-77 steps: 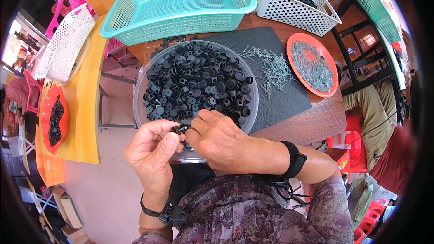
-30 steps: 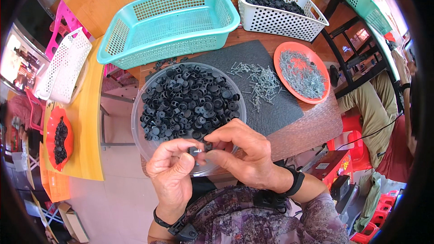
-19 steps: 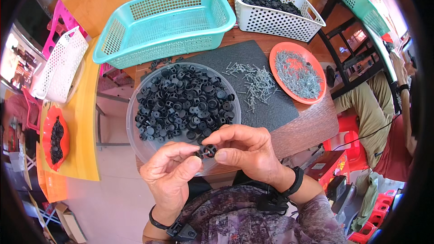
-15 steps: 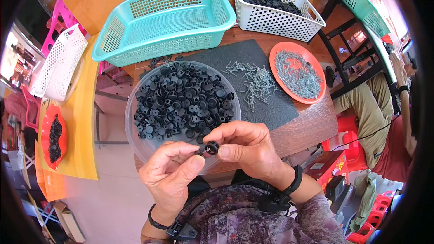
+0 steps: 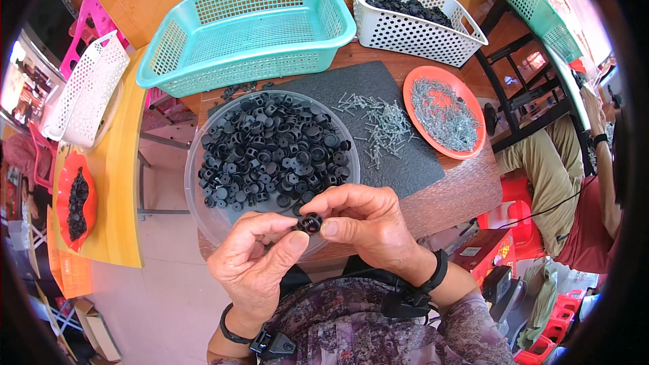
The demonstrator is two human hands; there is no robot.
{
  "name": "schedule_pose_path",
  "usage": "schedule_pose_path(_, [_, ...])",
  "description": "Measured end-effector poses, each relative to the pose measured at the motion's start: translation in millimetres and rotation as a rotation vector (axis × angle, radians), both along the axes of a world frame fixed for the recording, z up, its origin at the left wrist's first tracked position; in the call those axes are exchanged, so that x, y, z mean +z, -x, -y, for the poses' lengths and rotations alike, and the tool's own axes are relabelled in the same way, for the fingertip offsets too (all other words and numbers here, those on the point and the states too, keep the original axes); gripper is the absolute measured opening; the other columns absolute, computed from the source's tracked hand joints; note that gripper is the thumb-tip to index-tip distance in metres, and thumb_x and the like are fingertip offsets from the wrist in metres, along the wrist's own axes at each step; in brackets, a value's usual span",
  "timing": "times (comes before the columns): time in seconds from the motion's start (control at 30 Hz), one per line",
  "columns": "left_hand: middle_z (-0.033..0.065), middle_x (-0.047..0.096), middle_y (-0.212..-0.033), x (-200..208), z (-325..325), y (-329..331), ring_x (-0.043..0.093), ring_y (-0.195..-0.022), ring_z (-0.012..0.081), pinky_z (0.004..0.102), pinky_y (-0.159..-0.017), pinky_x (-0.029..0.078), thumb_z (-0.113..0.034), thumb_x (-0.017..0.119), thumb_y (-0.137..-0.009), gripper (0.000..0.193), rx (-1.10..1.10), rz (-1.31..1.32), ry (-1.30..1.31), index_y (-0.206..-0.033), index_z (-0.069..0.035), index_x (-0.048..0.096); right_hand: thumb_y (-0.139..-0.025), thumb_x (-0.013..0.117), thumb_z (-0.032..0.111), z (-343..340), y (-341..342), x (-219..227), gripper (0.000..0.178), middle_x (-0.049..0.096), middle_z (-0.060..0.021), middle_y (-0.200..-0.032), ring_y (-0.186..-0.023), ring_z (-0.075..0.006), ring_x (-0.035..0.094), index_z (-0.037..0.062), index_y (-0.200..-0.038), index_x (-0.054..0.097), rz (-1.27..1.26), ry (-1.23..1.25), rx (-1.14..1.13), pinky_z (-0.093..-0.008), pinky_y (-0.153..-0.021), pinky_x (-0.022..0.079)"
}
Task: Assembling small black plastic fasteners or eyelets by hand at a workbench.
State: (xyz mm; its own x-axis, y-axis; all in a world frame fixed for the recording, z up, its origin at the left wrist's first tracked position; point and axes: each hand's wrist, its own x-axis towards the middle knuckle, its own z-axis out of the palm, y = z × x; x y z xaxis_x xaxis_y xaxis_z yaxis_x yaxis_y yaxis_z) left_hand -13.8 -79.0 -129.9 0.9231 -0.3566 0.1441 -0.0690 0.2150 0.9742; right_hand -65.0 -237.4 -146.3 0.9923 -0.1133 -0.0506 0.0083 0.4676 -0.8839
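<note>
Between my two hands, over the near edge of a round clear tub (image 5: 191,182), is a small round black plastic part (image 5: 311,222). My right hand (image 5: 368,224) pinches it between thumb and forefinger. My left hand (image 5: 253,257) is closed on its left side, fingertips pressed on a small dark piece that mostly hides behind them. Many loose black plastic parts (image 5: 270,149) fill the tub. Beyond them, on a dark mat (image 5: 358,74), lies a loose pile of metal screws (image 5: 382,125). An orange-red plate (image 5: 412,91) at the right holds more screws.
A turquoise basket (image 5: 250,67) stands behind the tub. Beside it, a white basket (image 5: 419,39) holds black parts. At left, a yellow table (image 5: 122,189) bears a red dish (image 5: 62,196) and a white basket (image 5: 88,101). A person in khaki trousers (image 5: 544,169) sits at right.
The black part has shifted slightly left, against my left fingertips, and its visible face has turned. My right hand moved a little left with it.
</note>
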Motion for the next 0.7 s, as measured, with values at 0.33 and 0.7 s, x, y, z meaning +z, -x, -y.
schedule_pose_path(0.33, [0.0061, 0.059, -0.084, -1.8, 3.7, 0.0, 0.055, -0.075, 0.0108, 0.0215, -0.068, 0.044, 0.000, 0.073, -0.075, 0.019, 0.009, 0.036, -0.010, -0.091, 0.003, 0.064, -0.081, 0.064, -0.002, 0.5, 0.3, 0.7, 0.025, 0.063, -0.0061, -0.096, -0.085, -0.0086, 0.058, -0.0037, -0.106, 0.063, -0.010, -0.008, 0.006, -0.0220, -0.075, 0.048])
schedule_pose_path(0.7, [0.0067, 0.059, -0.080, -4.6, 2.6, 0.4, 0.055, -0.071, 0.0113, 0.0220, -0.063, 0.043, -0.002, 0.074, -0.074, 0.019, 0.061, 0.131, -0.093, -0.090, 0.003, 0.065, -0.082, 0.063, -0.003, -1.3, -0.2, 2.4, 0.023, 0.065, -0.0044, -0.094, -0.086, -0.0077, 0.058, -0.0011, -0.106, 0.064, 0.000, 0.020, -0.003, -0.0218, -0.077, 0.049])
